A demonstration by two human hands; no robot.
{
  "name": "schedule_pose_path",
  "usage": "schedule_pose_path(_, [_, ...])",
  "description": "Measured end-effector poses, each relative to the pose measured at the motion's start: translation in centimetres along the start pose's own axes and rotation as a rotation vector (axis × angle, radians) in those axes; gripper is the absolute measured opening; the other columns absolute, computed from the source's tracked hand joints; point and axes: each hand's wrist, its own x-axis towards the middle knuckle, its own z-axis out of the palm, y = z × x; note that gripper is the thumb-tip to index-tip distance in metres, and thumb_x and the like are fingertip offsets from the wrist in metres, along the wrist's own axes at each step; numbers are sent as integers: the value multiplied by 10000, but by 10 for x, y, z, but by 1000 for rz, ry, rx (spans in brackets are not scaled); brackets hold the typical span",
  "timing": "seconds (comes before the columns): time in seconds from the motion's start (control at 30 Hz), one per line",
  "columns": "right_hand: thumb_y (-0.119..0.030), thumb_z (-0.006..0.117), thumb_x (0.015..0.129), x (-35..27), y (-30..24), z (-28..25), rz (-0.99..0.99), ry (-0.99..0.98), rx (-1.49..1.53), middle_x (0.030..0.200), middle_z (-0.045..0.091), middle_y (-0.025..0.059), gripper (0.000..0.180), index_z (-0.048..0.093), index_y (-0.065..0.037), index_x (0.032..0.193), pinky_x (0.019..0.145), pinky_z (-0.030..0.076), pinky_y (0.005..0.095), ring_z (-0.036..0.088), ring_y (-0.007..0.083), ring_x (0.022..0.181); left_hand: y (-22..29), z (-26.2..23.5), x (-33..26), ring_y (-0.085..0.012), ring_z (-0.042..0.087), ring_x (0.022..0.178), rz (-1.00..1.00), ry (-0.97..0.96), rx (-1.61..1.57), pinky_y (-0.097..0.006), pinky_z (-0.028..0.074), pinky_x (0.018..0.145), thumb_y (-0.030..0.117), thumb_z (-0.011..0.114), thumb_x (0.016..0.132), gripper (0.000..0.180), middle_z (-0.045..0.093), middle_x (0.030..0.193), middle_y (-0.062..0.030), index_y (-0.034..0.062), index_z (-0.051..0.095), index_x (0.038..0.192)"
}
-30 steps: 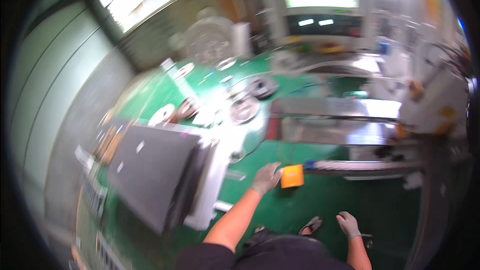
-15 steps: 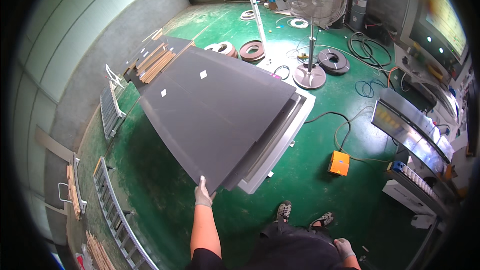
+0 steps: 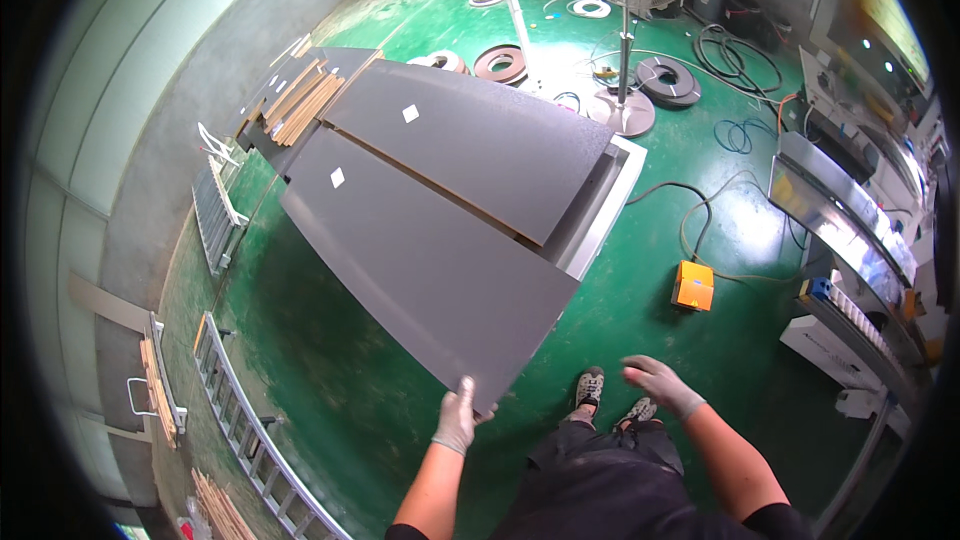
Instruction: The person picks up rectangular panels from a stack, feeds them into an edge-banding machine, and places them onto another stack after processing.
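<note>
A long dark grey board [image 3: 420, 270] with a white label lies on the left of the stack, its near end reaching past the stack's end. With the thumb on top and the fingers under its near edge, my gloved left hand [image 3: 460, 420] grips that board by the corner. Alongside lies a second dark grey board [image 3: 480, 145], also labelled, with a brown-edged gap between the two. My gloved right hand [image 3: 662, 386] is in the air above the floor near my shoes, open and touching nothing.
Thin wooden strips [image 3: 305, 105] rest at the stack's far end. A standing fan [image 3: 625, 105] and edging rolls [image 3: 500, 64] are behind it. To the right are an orange box [image 3: 693, 285] with cables and a machine [image 3: 835, 210]. A metal ladder-like frame [image 3: 250, 430] is at left.
The left board has shifted toward me and turned away from the board beside it, opening a gap. My left hand moved right with its corner; my right hand came up from my side.
</note>
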Motion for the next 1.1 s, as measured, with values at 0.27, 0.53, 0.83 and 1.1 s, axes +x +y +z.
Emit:
schedule_pose_path(0.27, [-306, 616, 983, 14, -4, 105, -28, 162, 903, 1146, 623, 143, 447, 513, 53, 1228, 900, 514, 367, 614, 232, 1020, -68, 64, -64, -240, 660, 993, -163, -373, -3, -384, 564, 865, 491, 541, 981, 582, 660, 1118, -145, -55, 585, 1180])
schedule_pose_path(0.53, [-377, 691, 917, -75, 88, 26, 53, 549, 768, 790, 575, 44, 372, 564, -28, 923, 595, 458, 307, 530, 158, 664, -70, 59, -40, -321, 492, 1269, -282, -423, -484, -520, 376, 1101, 401, 541, 986, 531, 497, 1400, -132, 58, 450, 1381])
schedule_pose_path(0.83, [-432, 461, 1027, -209, 188, -58, -140, 1044, 800, 955, 616, 43, 452, 638, -19, 976, 827, 454, 328, 532, 149, 867, -31, 56, 16, -341, 493, 1274, -102, -161, -636, -515, 382, 1091, 445, 318, 1038, 530, 514, 1389, -130, 61, 463, 1373])
schedule_pose_path(1.1, [-468, 391, 1051, -312, 247, -41, -216, 1610, 867, 955, 621, 23, 549, 655, 7, 970, 829, 458, 306, 551, 143, 873, -50, 138, -72, -327, 391, 1375, -301, -552, -554, -528, 276, 1153, 548, 260, 1005, 640, 436, 1485, -109, 106, 424, 1437])
